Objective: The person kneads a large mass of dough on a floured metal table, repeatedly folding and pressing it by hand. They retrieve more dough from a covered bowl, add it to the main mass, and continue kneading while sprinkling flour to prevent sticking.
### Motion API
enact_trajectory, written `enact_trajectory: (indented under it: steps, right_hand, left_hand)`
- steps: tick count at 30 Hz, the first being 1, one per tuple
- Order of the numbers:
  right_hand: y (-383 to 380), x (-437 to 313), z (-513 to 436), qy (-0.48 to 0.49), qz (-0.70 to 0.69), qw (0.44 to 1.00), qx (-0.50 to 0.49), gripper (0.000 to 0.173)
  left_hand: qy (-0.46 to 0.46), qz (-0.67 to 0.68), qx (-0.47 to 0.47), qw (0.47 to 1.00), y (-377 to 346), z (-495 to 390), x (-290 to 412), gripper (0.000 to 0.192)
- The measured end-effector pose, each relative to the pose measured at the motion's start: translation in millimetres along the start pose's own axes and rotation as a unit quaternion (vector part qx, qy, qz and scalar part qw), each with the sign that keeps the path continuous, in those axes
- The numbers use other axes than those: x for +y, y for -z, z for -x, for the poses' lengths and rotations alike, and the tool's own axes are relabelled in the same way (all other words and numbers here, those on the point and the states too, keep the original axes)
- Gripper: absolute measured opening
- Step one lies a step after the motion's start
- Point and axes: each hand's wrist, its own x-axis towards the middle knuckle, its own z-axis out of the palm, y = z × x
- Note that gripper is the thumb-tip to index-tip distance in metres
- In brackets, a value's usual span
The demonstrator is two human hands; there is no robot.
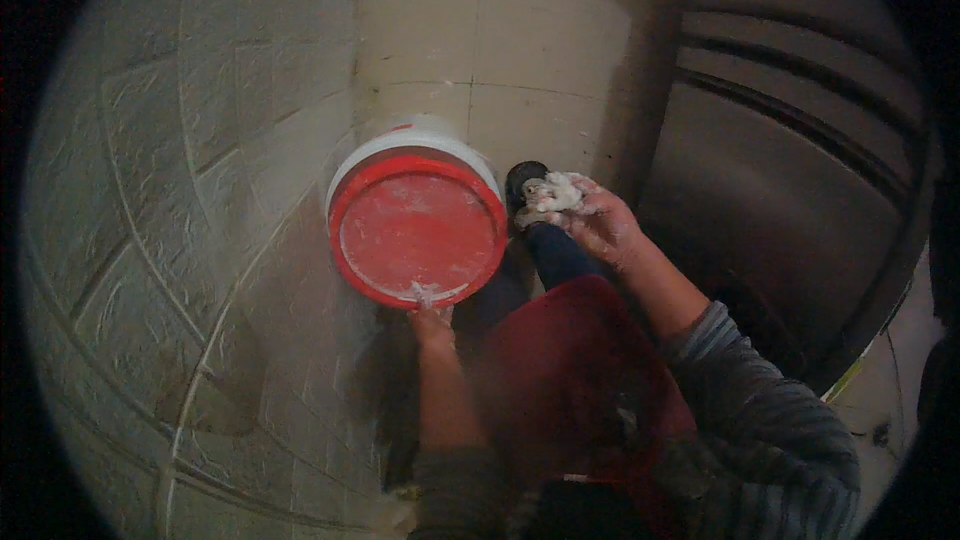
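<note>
My left hand grips the near edge of a round red plastic lid, its thumb on top. White smears mark the lid. It covers most of a white bucket, whose pale rim and wall show beyond the far edge. I cannot tell whether the lid is seated or held just above the rim. To the right of the bucket, my right hand is raised over my leg. Sticky white dough or paste coats its fingers in lumps and hides how far they are closed.
A textured, stone-patterned wall runs along the left. Light floor tiles lie beyond the bucket. On the right stands a large dark panelled piece with ridged bands. Dark red cloth covers my lap, and a dark shoe shows beside the bucket.
</note>
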Motion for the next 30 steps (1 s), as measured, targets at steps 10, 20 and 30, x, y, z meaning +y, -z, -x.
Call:
enact_trajectory:
  steps: [10, 20, 30]
  right_hand:
    - [10, 2, -8, -0.005, 0.017, 1.0, -0.015, 0.055]
    - [34, 25, -2, -0.031, 0.021, 0.999, 0.012, 0.053]
    - [25, 17, 1, -0.026, 0.015, 0.999, 0.038, 0.055]
  left_hand:
    - [-0.001, -0.026, 0.026, 0.999, -5, 16, 16, 0.042]
    - [-0.03, -0.074, 0.016, 0.997, -22, 44, 22, 0.046]
    - [0.033, -0.084, 0.037, 0.995, -15, 23, 15, 0.046]
